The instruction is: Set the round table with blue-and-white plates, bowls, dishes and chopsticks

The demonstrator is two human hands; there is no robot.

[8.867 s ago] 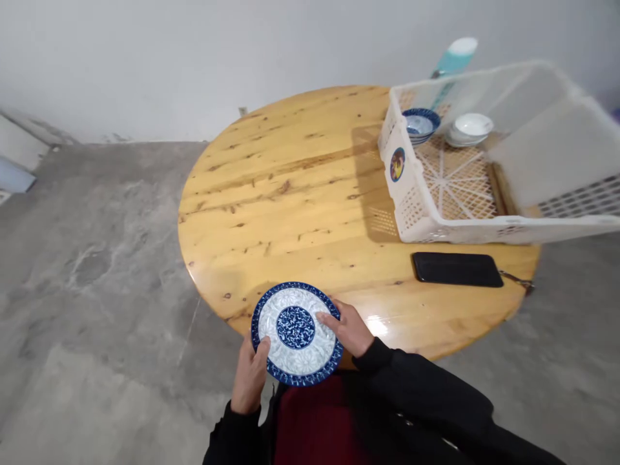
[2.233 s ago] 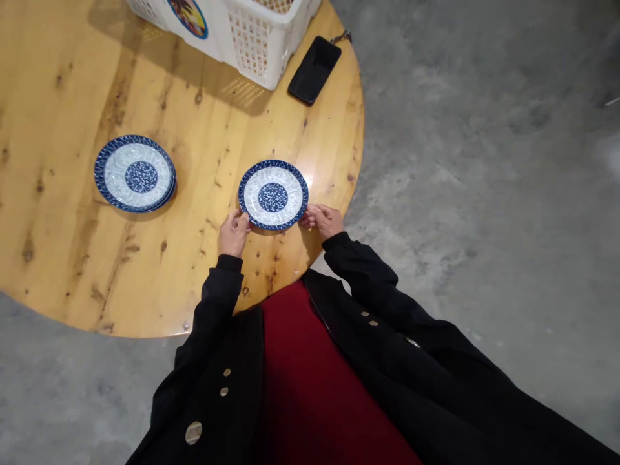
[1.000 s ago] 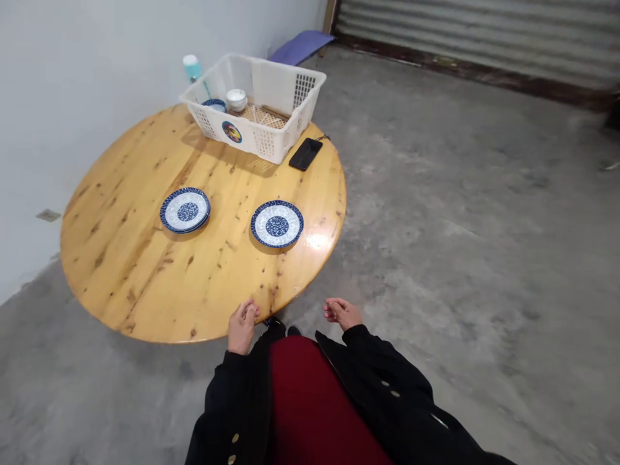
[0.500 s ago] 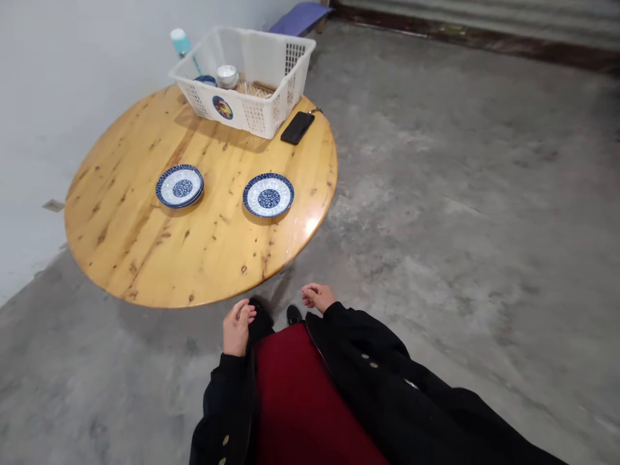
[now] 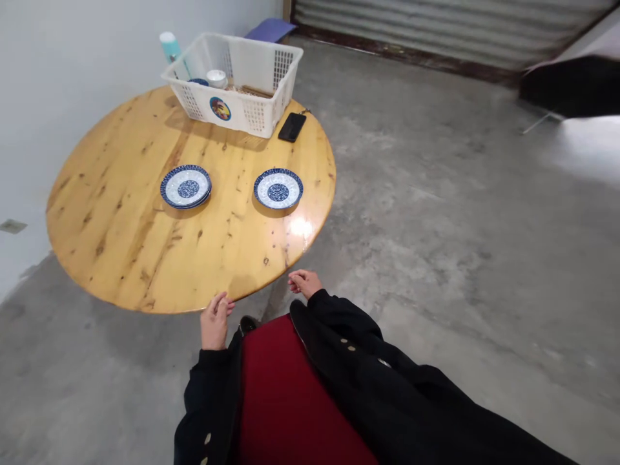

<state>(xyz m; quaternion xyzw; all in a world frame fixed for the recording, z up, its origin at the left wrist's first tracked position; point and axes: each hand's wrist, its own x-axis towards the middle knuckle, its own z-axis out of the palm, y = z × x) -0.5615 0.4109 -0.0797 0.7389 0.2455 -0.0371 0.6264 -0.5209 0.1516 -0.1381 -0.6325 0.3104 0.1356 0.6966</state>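
My left hand [image 5: 214, 321] hovers at the near edge of the round wooden table [image 5: 121, 258], its fingers loosely bent and nothing in them. Just off the table's right front edge is my right hand [image 5: 305, 283], also empty, with relaxed, half-curled fingers. Ahead of the hands, a small stack of blue-and-white plates [image 5: 188, 187] sits near the table's middle. To its right lies a blue-and-white plate [image 5: 278, 188] of the same pattern. Neither hand touches the plates.
A white plastic basket [image 5: 242, 119] stands at the table's back, holding a white bowl [image 5: 216, 79] and other items. Beside it lies a black phone [image 5: 292, 127]. A turquoise bottle [image 5: 170, 46] rises behind the basket. A wall borders the left; concrete floor [image 5: 436, 213] extends right.
Both hands have come slightly forward, nearer the table edge. My view has turned a little, bringing a dark object at the far right into sight. The plates stay put on the table.
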